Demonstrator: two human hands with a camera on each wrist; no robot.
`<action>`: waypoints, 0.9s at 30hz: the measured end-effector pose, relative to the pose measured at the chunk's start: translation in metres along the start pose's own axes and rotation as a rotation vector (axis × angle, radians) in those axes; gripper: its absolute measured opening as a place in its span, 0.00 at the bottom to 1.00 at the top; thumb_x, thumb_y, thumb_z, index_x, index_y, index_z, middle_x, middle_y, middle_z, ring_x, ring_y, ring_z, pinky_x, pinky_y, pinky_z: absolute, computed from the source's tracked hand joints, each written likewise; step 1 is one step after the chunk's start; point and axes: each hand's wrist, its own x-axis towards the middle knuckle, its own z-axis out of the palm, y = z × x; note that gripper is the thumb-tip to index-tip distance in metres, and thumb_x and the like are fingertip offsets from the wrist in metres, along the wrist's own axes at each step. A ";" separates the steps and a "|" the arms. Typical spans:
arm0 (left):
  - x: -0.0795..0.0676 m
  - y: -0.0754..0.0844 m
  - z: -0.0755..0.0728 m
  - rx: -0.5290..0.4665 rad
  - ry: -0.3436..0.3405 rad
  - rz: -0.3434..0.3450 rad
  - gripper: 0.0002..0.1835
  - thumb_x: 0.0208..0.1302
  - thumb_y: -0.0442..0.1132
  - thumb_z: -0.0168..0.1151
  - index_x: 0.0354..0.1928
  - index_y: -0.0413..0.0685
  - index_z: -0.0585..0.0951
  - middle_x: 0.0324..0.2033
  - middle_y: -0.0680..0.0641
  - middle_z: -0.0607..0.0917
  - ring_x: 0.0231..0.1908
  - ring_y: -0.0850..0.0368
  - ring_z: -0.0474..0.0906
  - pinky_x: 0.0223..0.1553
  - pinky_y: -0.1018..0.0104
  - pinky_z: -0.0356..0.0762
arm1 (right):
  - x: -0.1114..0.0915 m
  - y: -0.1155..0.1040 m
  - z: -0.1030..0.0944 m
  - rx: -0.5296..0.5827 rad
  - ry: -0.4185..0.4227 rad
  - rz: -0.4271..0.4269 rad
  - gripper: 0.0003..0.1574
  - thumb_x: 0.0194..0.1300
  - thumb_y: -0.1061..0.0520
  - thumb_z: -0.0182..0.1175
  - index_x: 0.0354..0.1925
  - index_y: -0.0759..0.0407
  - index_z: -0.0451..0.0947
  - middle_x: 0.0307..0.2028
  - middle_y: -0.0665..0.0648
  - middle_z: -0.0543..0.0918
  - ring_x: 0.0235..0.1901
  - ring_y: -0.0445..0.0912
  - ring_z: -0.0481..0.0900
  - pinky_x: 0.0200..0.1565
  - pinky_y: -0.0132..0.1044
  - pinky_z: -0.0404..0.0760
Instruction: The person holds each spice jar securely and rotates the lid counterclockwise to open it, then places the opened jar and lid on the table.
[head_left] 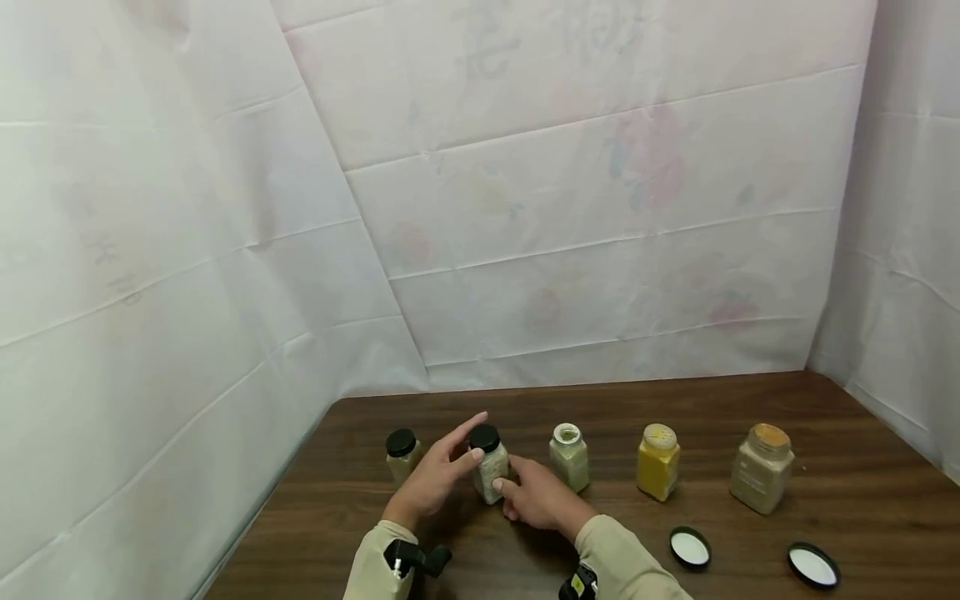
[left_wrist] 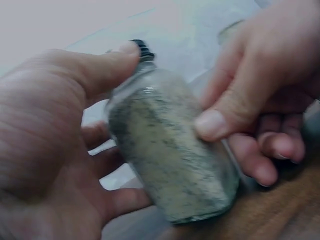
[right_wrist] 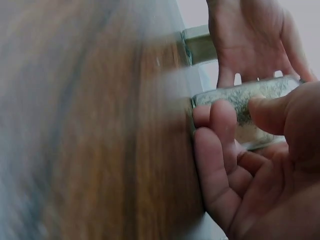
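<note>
A glass spice jar [head_left: 491,479] with a black lid [head_left: 484,437] stands between my two hands, holding pale flakes with dark specks. My right hand [head_left: 543,500] pinches its body, the thumb on the front face and the index finger round the side. Around the lid, my left hand [head_left: 433,482] is spread: its thumb touches the lid's near side and its index finger stretches straight past it. In the left wrist view the other left fingers reach along the side of the jar [left_wrist: 170,150]. The jar appears slightly tilted.
Left of my hands stands another black-lidded jar [head_left: 403,454], partly hidden. To the right are an uncapped green jar [head_left: 570,462], a yellow jar [head_left: 658,467] with a sifter top and a larger tan jar [head_left: 761,479]. Two lids [head_left: 689,548] lie on the wooden table [head_left: 885,467].
</note>
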 end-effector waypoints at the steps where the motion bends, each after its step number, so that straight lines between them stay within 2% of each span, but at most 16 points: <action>1: 0.001 -0.004 -0.002 0.005 -0.012 -0.012 0.28 0.71 0.42 0.48 0.70 0.63 0.57 0.69 0.50 0.55 0.63 0.51 0.59 0.58 0.53 0.62 | 0.001 0.001 0.000 0.012 -0.008 0.003 0.20 0.68 0.48 0.52 0.54 0.55 0.69 0.20 0.54 0.79 0.20 0.46 0.77 0.23 0.38 0.74; 4: 0.004 -0.016 -0.010 -0.010 -0.056 -0.016 0.27 0.71 0.44 0.48 0.70 0.68 0.56 0.69 0.49 0.56 0.62 0.51 0.61 0.58 0.53 0.62 | 0.003 0.002 -0.001 0.051 -0.023 0.012 0.19 0.68 0.49 0.53 0.54 0.55 0.69 0.21 0.55 0.80 0.21 0.47 0.78 0.22 0.39 0.75; 9: 0.007 -0.021 -0.012 -0.065 -0.088 0.029 0.24 0.71 0.40 0.47 0.68 0.58 0.62 0.61 0.44 0.68 0.55 0.48 0.70 0.52 0.58 0.69 | 0.005 0.004 -0.002 0.110 -0.026 0.015 0.20 0.67 0.52 0.54 0.56 0.56 0.70 0.22 0.56 0.81 0.22 0.48 0.79 0.24 0.40 0.77; 14: 0.010 -0.026 -0.005 -0.076 0.002 0.099 0.23 0.69 0.36 0.51 0.65 0.46 0.65 0.58 0.42 0.71 0.54 0.52 0.71 0.51 0.62 0.70 | 0.004 0.004 -0.003 0.116 -0.007 0.016 0.23 0.67 0.53 0.55 0.58 0.57 0.69 0.21 0.57 0.81 0.21 0.48 0.79 0.24 0.40 0.77; 19: 0.007 -0.021 0.003 -0.097 0.090 0.081 0.23 0.67 0.35 0.53 0.64 0.41 0.66 0.56 0.42 0.73 0.52 0.54 0.73 0.50 0.64 0.71 | 0.002 0.002 -0.003 0.086 0.010 0.008 0.18 0.66 0.53 0.55 0.53 0.56 0.72 0.20 0.56 0.80 0.20 0.48 0.78 0.22 0.40 0.77; 23: 0.005 -0.016 0.008 -0.112 0.112 0.093 0.24 0.66 0.33 0.54 0.63 0.35 0.65 0.54 0.40 0.74 0.51 0.53 0.73 0.49 0.63 0.72 | 0.001 0.002 -0.002 0.082 0.015 0.003 0.15 0.66 0.52 0.55 0.49 0.56 0.73 0.20 0.56 0.80 0.20 0.47 0.79 0.22 0.39 0.77; 27: 0.005 -0.020 0.008 -0.122 0.128 0.089 0.25 0.66 0.34 0.55 0.63 0.36 0.65 0.54 0.42 0.75 0.52 0.51 0.72 0.49 0.63 0.72 | 0.001 0.002 -0.002 0.091 0.015 0.005 0.17 0.66 0.52 0.56 0.51 0.58 0.73 0.21 0.55 0.81 0.20 0.47 0.79 0.22 0.39 0.77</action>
